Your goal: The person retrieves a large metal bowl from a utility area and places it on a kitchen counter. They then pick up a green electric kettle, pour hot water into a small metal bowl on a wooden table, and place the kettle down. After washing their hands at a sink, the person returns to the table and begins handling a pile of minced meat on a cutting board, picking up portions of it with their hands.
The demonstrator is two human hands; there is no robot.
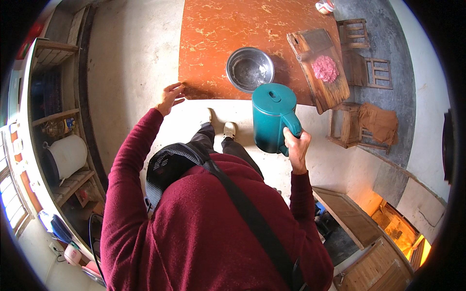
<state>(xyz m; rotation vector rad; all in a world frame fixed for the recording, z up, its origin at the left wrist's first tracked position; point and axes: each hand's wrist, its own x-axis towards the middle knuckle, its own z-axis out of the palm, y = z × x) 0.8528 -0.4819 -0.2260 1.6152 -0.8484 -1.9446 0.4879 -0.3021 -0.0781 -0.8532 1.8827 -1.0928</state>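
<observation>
My right hand [297, 145] is wrapped round the handle of a teal electric kettle [270, 121], which I hold upright with its lid closed, just off the near edge of the table. Whether it has water inside is hidden. Beyond the kettle a shiny steel bowl [250, 68] stands on the orange-brown marbled table [218, 29]; what it contains, if anything, I cannot make out. At the table's near left corner is my left hand [170, 98], its fingers apart and holding nothing, with the fingertips at or just beside the edge.
On the table's right side, a wooden chopping board [335, 97] bears a heap of pink minced meat [325, 69] and a cleaver-like dark blade [319, 41]. Wooden chairs [343, 127] line the right. Shelves [53, 116] stand left, a wooden cabinet [349, 216] lower right.
</observation>
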